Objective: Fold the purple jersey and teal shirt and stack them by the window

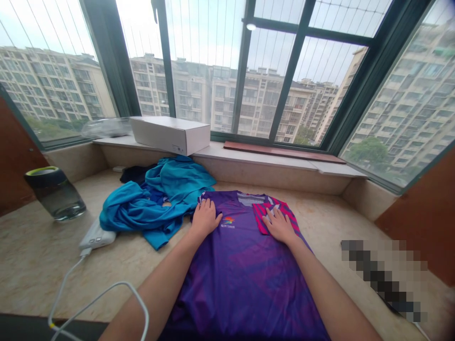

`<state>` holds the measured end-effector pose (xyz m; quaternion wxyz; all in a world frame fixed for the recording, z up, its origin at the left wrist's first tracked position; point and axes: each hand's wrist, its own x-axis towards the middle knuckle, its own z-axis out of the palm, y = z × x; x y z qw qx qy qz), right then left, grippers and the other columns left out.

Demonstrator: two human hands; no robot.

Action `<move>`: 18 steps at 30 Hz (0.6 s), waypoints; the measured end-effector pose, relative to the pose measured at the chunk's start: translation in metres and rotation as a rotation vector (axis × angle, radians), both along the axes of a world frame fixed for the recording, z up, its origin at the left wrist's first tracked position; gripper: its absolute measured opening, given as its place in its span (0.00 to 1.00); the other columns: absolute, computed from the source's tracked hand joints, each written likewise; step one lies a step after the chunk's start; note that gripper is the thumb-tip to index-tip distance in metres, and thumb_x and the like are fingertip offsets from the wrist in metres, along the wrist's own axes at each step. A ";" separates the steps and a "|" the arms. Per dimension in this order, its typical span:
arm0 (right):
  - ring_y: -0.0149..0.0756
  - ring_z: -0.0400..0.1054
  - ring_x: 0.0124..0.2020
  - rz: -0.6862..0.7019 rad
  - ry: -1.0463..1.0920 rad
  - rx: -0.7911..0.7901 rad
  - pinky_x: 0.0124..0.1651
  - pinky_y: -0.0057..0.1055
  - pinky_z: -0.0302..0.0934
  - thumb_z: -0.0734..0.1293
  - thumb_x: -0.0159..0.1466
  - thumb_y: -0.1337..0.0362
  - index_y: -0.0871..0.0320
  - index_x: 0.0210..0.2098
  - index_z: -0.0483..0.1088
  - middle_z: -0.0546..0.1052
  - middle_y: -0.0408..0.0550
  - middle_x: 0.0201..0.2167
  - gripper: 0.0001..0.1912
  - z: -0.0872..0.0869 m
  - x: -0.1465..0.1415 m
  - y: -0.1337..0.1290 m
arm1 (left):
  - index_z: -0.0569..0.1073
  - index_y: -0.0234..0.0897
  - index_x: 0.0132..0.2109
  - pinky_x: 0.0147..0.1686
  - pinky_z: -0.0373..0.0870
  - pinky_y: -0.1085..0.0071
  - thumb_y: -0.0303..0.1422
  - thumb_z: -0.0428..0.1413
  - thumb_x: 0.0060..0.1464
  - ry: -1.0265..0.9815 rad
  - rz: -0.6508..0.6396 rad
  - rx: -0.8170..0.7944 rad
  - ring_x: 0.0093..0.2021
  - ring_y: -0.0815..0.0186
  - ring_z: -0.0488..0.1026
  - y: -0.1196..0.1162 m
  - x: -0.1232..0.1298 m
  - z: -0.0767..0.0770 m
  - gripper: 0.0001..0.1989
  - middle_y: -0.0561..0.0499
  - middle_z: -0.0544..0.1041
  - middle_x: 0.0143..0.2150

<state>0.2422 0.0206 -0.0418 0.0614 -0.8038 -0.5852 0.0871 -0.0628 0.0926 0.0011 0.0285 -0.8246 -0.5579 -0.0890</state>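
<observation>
Purple jersey (245,270) lies flat, left hand (205,219) and right hand (280,226) spread open on it.

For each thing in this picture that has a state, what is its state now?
Purple shirt: spread flat, one sleeve folded in.
Left hand: open, flat on the shirt.
Right hand: open, flat on the folded sleeve.
Blue clothes: crumpled in a heap.
White box: shut, on the window ledge.
Bottle: upright, capped.
Power bank: white cable plugged in.
</observation>
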 end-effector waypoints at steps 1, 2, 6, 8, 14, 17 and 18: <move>0.47 0.37 0.77 0.009 -0.001 -0.013 0.74 0.53 0.33 0.48 0.74 0.42 0.50 0.75 0.48 0.46 0.53 0.77 0.36 -0.002 -0.001 0.000 | 0.66 0.22 0.66 0.67 0.56 0.55 0.45 0.54 0.64 0.005 0.015 0.011 0.69 0.43 0.61 -0.003 -0.001 0.004 0.33 0.26 0.67 0.67; 0.48 0.38 0.77 0.010 -0.006 -0.024 0.74 0.53 0.34 0.48 0.73 0.41 0.50 0.75 0.47 0.46 0.54 0.77 0.37 -0.003 -0.001 0.000 | 0.67 0.21 0.64 0.65 0.58 0.54 0.45 0.56 0.63 0.011 0.035 0.019 0.67 0.42 0.63 -0.007 -0.001 0.008 0.33 0.26 0.69 0.65; 0.48 0.37 0.77 0.007 -0.026 -0.047 0.73 0.54 0.36 0.48 0.72 0.39 0.48 0.76 0.44 0.44 0.54 0.77 0.38 -0.006 0.004 0.003 | 0.79 0.26 0.50 0.53 0.69 0.54 0.43 0.60 0.60 0.041 0.109 -0.006 0.56 0.41 0.73 -0.016 -0.006 0.019 0.22 0.28 0.77 0.52; 0.49 0.37 0.77 0.007 -0.028 -0.051 0.73 0.54 0.37 0.48 0.72 0.38 0.48 0.76 0.44 0.44 0.54 0.77 0.39 -0.006 0.007 0.004 | 0.80 0.28 0.45 0.50 0.71 0.55 0.39 0.57 0.62 0.041 0.120 -0.024 0.53 0.43 0.75 -0.016 -0.008 0.020 0.16 0.30 0.78 0.49; 0.49 0.38 0.77 0.006 -0.031 -0.056 0.73 0.55 0.37 0.47 0.72 0.38 0.48 0.76 0.44 0.45 0.54 0.77 0.39 -0.003 0.009 0.002 | 0.79 0.32 0.45 0.47 0.71 0.63 0.33 0.40 0.71 -0.051 0.138 -0.014 0.49 0.53 0.77 0.001 -0.017 0.026 0.22 0.36 0.78 0.48; 0.50 0.38 0.77 0.008 -0.020 -0.048 0.73 0.54 0.35 0.48 0.72 0.38 0.48 0.76 0.46 0.45 0.53 0.77 0.39 -0.001 0.008 -0.001 | 0.79 0.33 0.46 0.48 0.70 0.64 0.37 0.37 0.72 -0.077 0.104 -0.004 0.49 0.55 0.77 0.007 -0.022 0.029 0.26 0.38 0.77 0.49; 0.50 0.38 0.77 0.010 -0.012 -0.042 0.74 0.54 0.34 0.48 0.72 0.38 0.49 0.76 0.46 0.45 0.54 0.77 0.39 0.000 0.008 -0.002 | 0.79 0.34 0.46 0.49 0.70 0.66 0.40 0.39 0.72 -0.074 0.065 -0.017 0.49 0.56 0.77 0.008 -0.023 0.029 0.25 0.39 0.78 0.48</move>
